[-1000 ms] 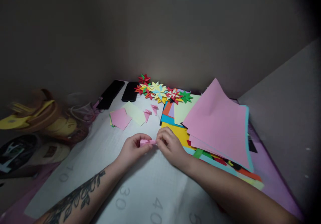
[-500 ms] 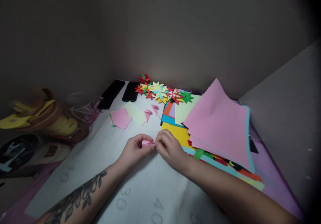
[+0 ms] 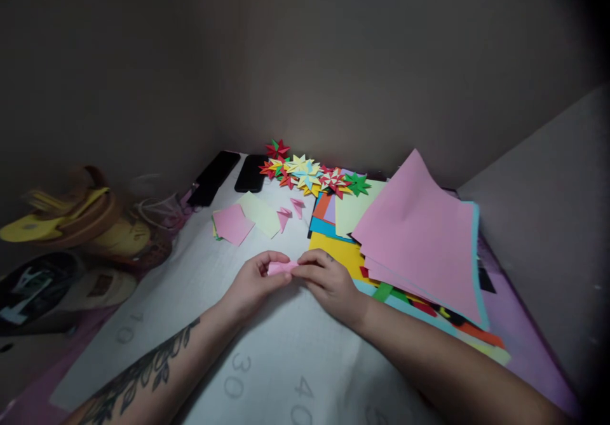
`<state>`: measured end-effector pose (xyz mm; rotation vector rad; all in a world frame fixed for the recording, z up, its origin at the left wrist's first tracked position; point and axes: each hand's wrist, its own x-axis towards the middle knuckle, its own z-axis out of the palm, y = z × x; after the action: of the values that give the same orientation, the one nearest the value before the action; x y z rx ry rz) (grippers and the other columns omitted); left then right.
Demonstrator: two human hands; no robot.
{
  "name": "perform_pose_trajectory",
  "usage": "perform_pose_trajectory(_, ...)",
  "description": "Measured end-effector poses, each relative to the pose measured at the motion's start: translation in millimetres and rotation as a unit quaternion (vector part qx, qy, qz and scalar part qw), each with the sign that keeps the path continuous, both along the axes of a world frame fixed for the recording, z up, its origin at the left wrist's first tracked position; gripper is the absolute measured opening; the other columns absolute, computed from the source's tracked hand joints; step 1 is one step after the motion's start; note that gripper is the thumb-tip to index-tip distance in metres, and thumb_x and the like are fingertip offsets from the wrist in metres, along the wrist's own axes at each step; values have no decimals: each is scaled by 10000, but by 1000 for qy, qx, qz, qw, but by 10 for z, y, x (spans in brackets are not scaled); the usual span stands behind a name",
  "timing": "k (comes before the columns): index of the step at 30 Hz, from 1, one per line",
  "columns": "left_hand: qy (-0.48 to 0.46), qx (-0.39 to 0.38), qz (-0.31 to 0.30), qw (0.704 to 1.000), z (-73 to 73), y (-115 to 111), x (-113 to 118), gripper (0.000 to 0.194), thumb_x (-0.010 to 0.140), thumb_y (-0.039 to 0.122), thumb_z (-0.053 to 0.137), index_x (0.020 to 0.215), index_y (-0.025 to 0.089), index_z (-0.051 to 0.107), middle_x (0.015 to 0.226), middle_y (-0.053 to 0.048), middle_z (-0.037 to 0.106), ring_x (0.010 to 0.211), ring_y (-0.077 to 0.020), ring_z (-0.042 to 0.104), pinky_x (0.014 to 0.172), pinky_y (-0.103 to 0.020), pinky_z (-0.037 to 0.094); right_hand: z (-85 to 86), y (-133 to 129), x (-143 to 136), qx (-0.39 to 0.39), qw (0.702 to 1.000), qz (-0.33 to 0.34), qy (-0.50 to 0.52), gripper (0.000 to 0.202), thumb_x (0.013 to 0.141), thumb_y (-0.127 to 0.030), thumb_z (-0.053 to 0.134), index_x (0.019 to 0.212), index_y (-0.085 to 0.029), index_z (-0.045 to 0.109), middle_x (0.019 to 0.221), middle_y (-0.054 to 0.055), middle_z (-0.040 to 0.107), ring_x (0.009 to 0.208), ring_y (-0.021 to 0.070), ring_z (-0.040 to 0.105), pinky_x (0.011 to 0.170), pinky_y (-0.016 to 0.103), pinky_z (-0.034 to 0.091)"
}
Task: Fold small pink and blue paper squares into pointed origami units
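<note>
A small folded piece of pink paper (image 3: pixel 280 267) is held just above the white table surface, between both hands. My left hand (image 3: pixel 257 280) pinches its left part between thumb and fingers. The fingers of my right hand (image 3: pixel 330 282) close on its right end, covering that end from view. Beyond the hands lie two folded pink paper pieces (image 3: pixel 284 218). To their left rest a pink paper sheet (image 3: pixel 234 225) and a pale green sheet (image 3: pixel 260 214), overlapping.
Several folded paper stars (image 3: pixel 305 172) are heaped at the back by the wall. Large pink sheets (image 3: pixel 419 241) top a stack of coloured paper on the right. Two dark phones (image 3: pixel 250 173) lie at the back left; a lidded cup (image 3: pixel 112 222) stands at the left.
My right fingers have straightened and shifted slightly along the pink paper, and more of the paper now shows between the hands. The view has shifted slightly.
</note>
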<state>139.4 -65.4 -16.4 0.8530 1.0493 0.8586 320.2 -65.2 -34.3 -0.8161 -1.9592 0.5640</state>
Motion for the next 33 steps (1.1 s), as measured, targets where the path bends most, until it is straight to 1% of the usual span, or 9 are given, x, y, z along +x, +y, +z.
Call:
perform_pose_trajectory(3, 68, 28, 14, 997, -2, -9, 11, 294, 659, 276, 753, 863, 144, 587, 681, 17, 576, 578, -71, 498, 548, -181, 376, 20, -6, -22, -100, 993, -46, 39, 187, 829, -116, 529, 973, -215, 596, 904, 45, 595, 832, 155, 582, 721, 279, 495)
perform_pose_trajectory(5, 103, 42, 14, 994, 4, -16, 17, 282, 685, 300, 726, 872, 150, 579, 634, 29, 556, 533, -66, 469, 509, -177, 345, 44, 4, -39, -188, 977, -79, 63, 156, 804, -154, 562, 952, -197, 584, 884, 40, 597, 760, 143, 580, 644, 251, 486)
perform_pose_trajectory(7, 131, 63, 14, 989, 16, -24, 26, 265, 695, 303, 707, 869, 151, 579, 617, 33, 547, 522, -69, 459, 499, -180, 335, 67, 19, -52, -258, 960, -80, 67, 91, 791, -198, 578, 879, -180, 594, 820, 28, 596, 692, 131, 567, 593, 234, 463)
perform_pose_trajectory(9, 150, 86, 13, 985, 29, -31, 38, 238, 695, 296, 696, 848, 150, 586, 622, 29, 548, 533, -76, 464, 504, -187, 341, 81, 29, -62, -296, 951, -72, 54, 58, 785, -228, 584, 778, -172, 595, 721, 7, 579, 641, 123, 541, 574, 228, 435)
perform_pose_trajectory(12, 169, 110, 15, 979, 40, -39, 62, 213, 687, 288, 689, 821, 151, 598, 647, 19, 562, 565, -90, 483, 520, -195, 358, 86, 26, -73, -300, 950, -76, 38, 114, 784, -226, 576, 684, -172, 569, 650, -16, 548, 612, 112, 505, 564, 220, 395)
perform_pose_trajectory(17, 172, 117, 18, 978, 46, -38, 90, 209, 693, 314, 680, 794, 155, 591, 622, 32, 541, 549, -89, 472, 513, -195, 353, 100, 10, -76, -274, 958, -78, 30, 140, 814, -187, 521, 679, -175, 554, 645, -23, 544, 621, 109, 500, 583, 221, 378)
perform_pose_trajectory(23, 164, 96, 26, 981, 37, -36, 74, 238, 691, 333, 689, 807, 165, 569, 559, 57, 491, 476, -73, 411, 461, -181, 281, 126, 1, -43, -274, 956, -90, 57, 215, 860, -266, 495, 666, -181, 531, 643, -9, 543, 630, 123, 513, 571, 226, 388)
perform_pose_trajectory(29, 138, 77, 21, 987, 7, -31, 56, 270, 705, 354, 688, 833, 159, 553, 550, 61, 489, 476, -64, 403, 465, -170, 273, 121, 2, -35, -250, 960, -99, 75, 71, 803, -204, 543, 744, -178, 573, 722, 8, 581, 661, 130, 540, 594, 231, 419)
perform_pose_trajectory(33, 144, 75, 13, 987, -7, -27, 56, 287, 694, 371, 700, 825, 161, 556, 544, 63, 482, 469, -63, 393, 456, -173, 267, 109, -5, -43, -234, 965, -99, 61, 100, 805, -191, 537, 711, -176, 564, 703, 4, 574, 658, 128, 531, 601, 232, 407)
